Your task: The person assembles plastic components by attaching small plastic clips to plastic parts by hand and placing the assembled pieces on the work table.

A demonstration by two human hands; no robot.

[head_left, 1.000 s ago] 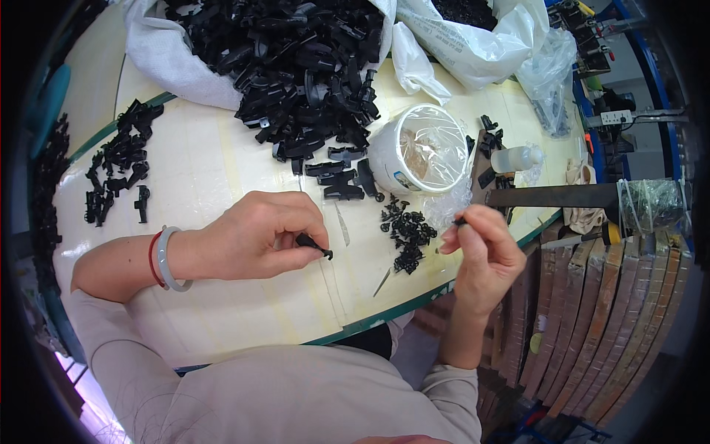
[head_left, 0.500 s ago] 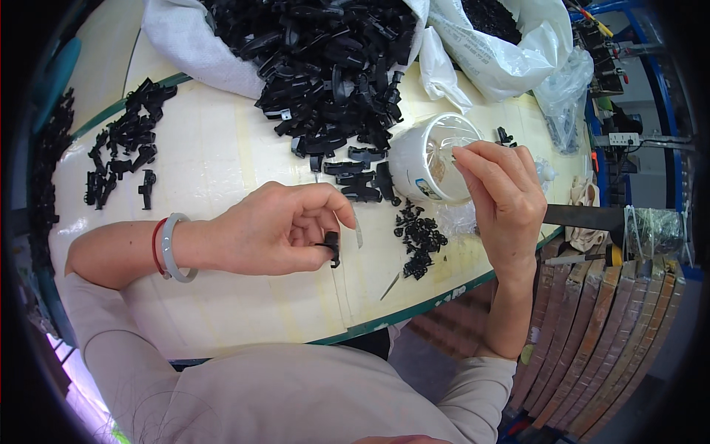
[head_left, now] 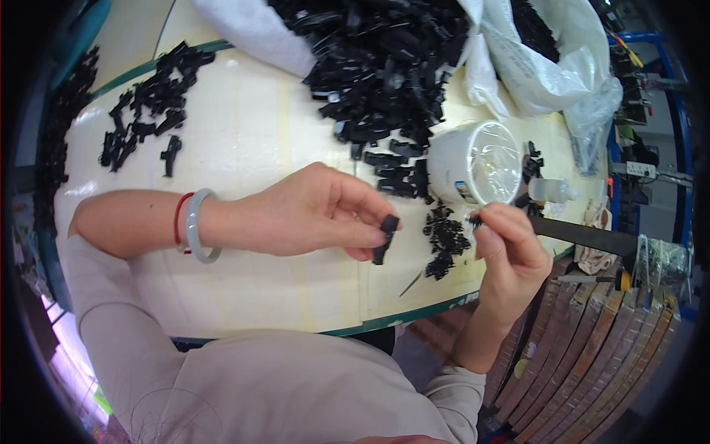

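**Q:** Report the left hand, item by item.

**A:** From my remote station, I read the left hand point(head_left: 318, 211) as clamped. Thumb and index finger pinch a narrow, curved black plastic part point(head_left: 388, 226), which projects beyond the fingertips. I see the part held over the cream-coloured table with a green edge point(head_left: 259, 111), left of the right hand and apart from it. The wrist carries a pale, rigid bangle point(head_left: 202, 226) and a red cord bracelet point(head_left: 180, 222).

**Q:** And the right hand?

**A:** The right hand point(head_left: 514, 240) is also clamped. I see thumb and index finger together on a tiny black piece point(head_left: 475, 220); its exact shape I cannot tell. Between the hands, a small pile of little black pieces point(head_left: 446, 238) lies on the table.

**Q:** List the surrounding stock.

**A:** Just beyond the small pile, I locate a round white plastic bucket point(head_left: 447, 166) with clear film at its mouth. Left of the bucket, a large heap of black plastic parts point(head_left: 384, 59) spills from a white woven sack point(head_left: 259, 33). At far left I find a loose cluster of black parts point(head_left: 151, 103), with one single black part point(head_left: 171, 154) lying just beside it.
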